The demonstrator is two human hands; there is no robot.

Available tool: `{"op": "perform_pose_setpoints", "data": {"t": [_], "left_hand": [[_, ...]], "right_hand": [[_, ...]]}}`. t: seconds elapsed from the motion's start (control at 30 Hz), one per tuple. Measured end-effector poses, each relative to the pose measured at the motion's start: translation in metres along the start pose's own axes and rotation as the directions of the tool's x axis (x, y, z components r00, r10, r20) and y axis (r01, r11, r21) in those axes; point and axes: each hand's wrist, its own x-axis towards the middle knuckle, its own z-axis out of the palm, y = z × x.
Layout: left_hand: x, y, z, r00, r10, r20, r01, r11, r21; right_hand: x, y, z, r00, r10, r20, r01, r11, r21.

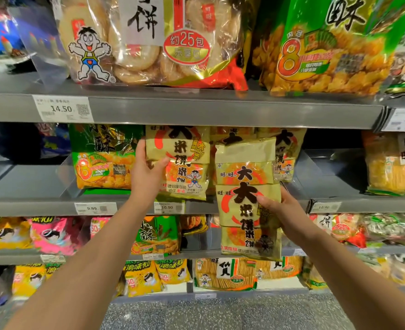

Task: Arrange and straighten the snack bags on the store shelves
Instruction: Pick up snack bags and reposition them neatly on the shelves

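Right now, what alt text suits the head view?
A person's left hand grips a beige rice-cracker bag on the middle shelf, while the right hand holds a matching bag in front of that shelf. Around them sit other snack bags.

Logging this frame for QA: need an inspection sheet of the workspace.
surface: grey shelves, price tags on their front edges
job's things: beige cracker bag on the middle shelf; second beige bag held out in front of the shelves
clutter: nothing seen
hands: left hand grips the shelved bag's left edge; right hand grips the second bag's right edge
cables: nothing seen
surroundings: green snack bag left of them; speckled floor
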Motion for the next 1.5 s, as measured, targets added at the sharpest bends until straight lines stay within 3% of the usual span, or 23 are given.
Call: {"op": "perform_pose_setpoints", "data": {"t": [0.17,0.37,0.5,0.67,0.77,0.83,0.9,0.93,1.0,1.07,1.23,1.3,1.4,1.5], "left_hand": [[0.001,-0.007,0.001,0.994,0.059,-0.087,-0.045,0.987,0.155],[-0.007,-0.007,-0.007,0.982,0.009,-0.189,-0.004,1.000,0.029],[-0.014,-0.014,0.011,0.992,0.027,-0.122,-0.029,0.999,-0.017],[-0.012,-0.013,0.030,0.992,0.088,-0.086,-0.063,0.964,0.260],[-0.007,-0.014,0.019,0.985,0.160,-0.062,-0.094,0.807,0.583],[-0.011,-0.015,0.009,0.945,0.322,-0.051,-0.197,0.687,0.699],[-0.023,-0.026,0.005,0.843,0.527,0.107,-0.421,0.523,0.742],[-0.030,-0.032,0.006,0.805,0.548,0.227,-0.504,0.430,0.750],[-0.038,-0.038,0.010,0.789,0.428,0.441,-0.580,0.283,0.764],[-0.035,-0.033,0.013,0.807,0.311,0.501,-0.572,0.203,0.795],[-0.020,-0.003,0.020,0.815,0.141,0.562,-0.579,0.163,0.799],[-0.012,0.008,0.020,0.797,0.152,0.585,-0.603,0.133,0.786],[-0.002,0.012,0.021,0.752,0.240,0.614,-0.632,-0.003,0.775],[0.001,0.003,0.026,0.759,0.226,0.610,-0.614,-0.061,0.787]], "right_hand": [[0.005,0.001,0.012,1.000,-0.006,-0.006,0.006,0.999,0.041],[0.009,0.002,0.030,1.000,0.019,0.008,-0.020,0.998,0.057],[0.013,0.004,0.044,1.000,0.003,-0.031,-0.001,0.998,0.060],[0.019,-0.002,0.044,0.998,-0.013,-0.065,0.017,0.998,0.060],[0.021,-0.003,0.044,0.998,-0.029,-0.062,0.030,0.999,0.030],[0.020,-0.002,0.044,0.998,-0.036,-0.057,0.039,0.999,0.038],[0.020,-0.001,0.045,0.998,-0.039,-0.047,0.041,0.998,0.048],[0.020,-0.001,0.045,0.998,-0.040,-0.044,0.042,0.998,0.048],[0.020,0.000,0.045,0.999,-0.039,-0.038,0.041,0.998,0.051],[0.020,0.001,0.043,0.999,-0.038,-0.038,0.040,0.998,0.044],[0.017,0.005,0.030,0.999,-0.038,-0.014,0.039,0.998,0.040],[0.016,0.005,0.026,0.999,-0.040,-0.015,0.041,0.997,0.068],[0.017,0.008,0.021,0.999,-0.035,-0.037,0.038,0.995,0.096],[0.019,0.013,0.016,0.997,-0.026,-0.069,0.034,0.993,0.117]]}}
